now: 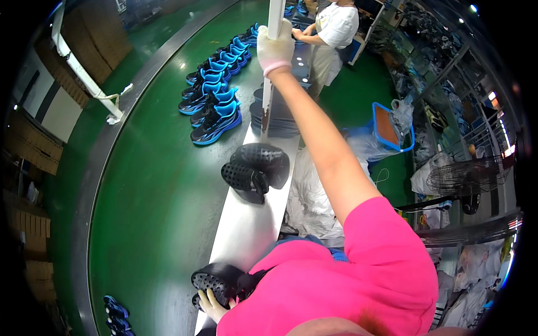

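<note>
My right arm reaches far forward, and my right hand [276,47], in a whitish glove with a pink cuff, is wrapped round an upright white post [276,19]. At the lower left, my left hand [212,305], in a pale glove, grips a black shoe [216,278] with a knobbed sole. That shoe lies sole outward at the near end of a shiny metal ledge [246,224], and my pink shirt covers part of it. Between my hands, a pair of black shoes [255,171] with knobbed soles rests on the ledge.
Rows of black-and-blue sneakers [216,120] stand on the green surface [151,185] left of the ledge; more lie bottom left [116,313]. Grey flat pieces [274,120] are stacked by the post. A person in white [336,28] works beyond. Right: a blue crate [386,126], a fan [468,176].
</note>
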The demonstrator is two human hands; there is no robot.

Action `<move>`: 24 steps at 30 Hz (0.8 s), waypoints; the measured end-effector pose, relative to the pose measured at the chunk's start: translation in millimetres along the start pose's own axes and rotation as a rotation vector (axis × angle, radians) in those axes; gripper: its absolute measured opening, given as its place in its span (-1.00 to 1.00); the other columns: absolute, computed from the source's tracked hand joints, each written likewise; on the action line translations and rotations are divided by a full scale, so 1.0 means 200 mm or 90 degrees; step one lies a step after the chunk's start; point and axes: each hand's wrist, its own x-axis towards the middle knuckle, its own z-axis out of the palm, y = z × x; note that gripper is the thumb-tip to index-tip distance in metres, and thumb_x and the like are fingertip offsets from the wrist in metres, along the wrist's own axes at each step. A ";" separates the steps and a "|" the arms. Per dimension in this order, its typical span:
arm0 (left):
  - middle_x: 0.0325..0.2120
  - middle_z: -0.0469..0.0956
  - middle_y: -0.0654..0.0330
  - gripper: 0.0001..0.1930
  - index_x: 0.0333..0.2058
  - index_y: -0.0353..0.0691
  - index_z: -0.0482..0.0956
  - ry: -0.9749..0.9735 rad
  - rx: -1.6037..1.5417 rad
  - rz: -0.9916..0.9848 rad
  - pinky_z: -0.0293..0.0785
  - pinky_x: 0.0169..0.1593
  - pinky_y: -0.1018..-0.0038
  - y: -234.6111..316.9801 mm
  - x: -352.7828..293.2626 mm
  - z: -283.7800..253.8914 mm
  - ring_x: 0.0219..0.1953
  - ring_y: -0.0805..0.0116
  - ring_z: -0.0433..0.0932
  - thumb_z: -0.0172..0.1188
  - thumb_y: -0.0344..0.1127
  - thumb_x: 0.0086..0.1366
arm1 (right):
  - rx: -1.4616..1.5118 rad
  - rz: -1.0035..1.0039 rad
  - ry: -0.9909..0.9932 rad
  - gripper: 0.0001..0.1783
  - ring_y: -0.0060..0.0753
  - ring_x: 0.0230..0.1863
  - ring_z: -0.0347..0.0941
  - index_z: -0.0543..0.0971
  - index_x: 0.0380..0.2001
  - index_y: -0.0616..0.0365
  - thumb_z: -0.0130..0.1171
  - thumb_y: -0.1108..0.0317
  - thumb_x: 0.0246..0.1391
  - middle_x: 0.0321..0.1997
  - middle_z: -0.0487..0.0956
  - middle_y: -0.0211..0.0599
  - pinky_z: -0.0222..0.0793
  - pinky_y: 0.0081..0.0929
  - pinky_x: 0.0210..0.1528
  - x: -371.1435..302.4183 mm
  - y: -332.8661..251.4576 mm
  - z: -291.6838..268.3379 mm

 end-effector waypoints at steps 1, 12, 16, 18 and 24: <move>0.20 0.16 -0.30 -0.16 0.13 -0.32 0.27 -0.004 0.007 -0.014 0.13 0.18 -0.14 0.04 0.00 -0.02 0.10 -0.46 0.20 0.29 -0.24 -0.25 | -0.007 0.004 -0.007 -0.65 0.21 -0.28 0.51 0.32 -0.14 0.08 0.11 0.20 0.05 -0.37 0.58 0.04 0.42 -0.03 -0.19 -0.01 -0.02 0.01; 0.19 0.18 -0.26 -0.25 0.11 -0.34 0.30 0.001 -0.017 -0.082 0.22 0.11 0.01 0.29 0.09 -0.17 0.01 -0.30 0.29 0.29 -0.40 -0.16 | -0.011 -0.314 -0.012 -0.53 -0.02 -0.02 0.34 0.45 -0.09 0.15 0.22 0.30 -0.15 -0.07 0.49 -0.16 0.19 -0.17 0.10 -0.19 -0.30 -0.26; 0.18 0.20 -0.25 -0.28 0.10 -0.32 0.31 -0.003 -0.016 -0.113 0.20 0.13 -0.03 0.30 0.10 -0.17 0.04 -0.33 0.27 0.28 -0.37 -0.13 | -0.091 -0.418 -0.379 -0.72 -0.13 -0.13 0.50 0.58 -0.20 -0.09 0.14 0.20 -0.04 -0.20 0.60 -0.27 0.42 -0.24 -0.05 -0.47 -0.29 -0.13; 0.17 0.22 -0.24 -0.29 0.10 -0.31 0.33 -0.035 0.003 -0.148 0.17 0.16 -0.03 0.32 0.13 -0.20 0.08 -0.32 0.25 0.27 -0.35 -0.13 | -0.223 -0.320 -0.580 -0.66 -0.09 -0.08 0.51 0.61 -0.18 -0.06 0.07 0.08 0.02 -0.15 0.60 -0.18 0.45 -0.18 -0.03 -0.51 -0.16 0.02; 0.15 0.23 -0.25 -0.28 0.12 -0.25 0.35 -0.009 0.067 -0.221 0.06 0.25 -0.06 0.38 0.12 -0.18 0.20 -0.32 0.16 0.26 -0.31 -0.14 | -0.486 -0.178 -0.942 -0.59 -0.04 0.03 0.49 0.57 -0.07 0.01 -0.01 0.14 0.05 -0.01 0.56 -0.11 0.42 -0.20 0.05 -0.60 0.32 0.53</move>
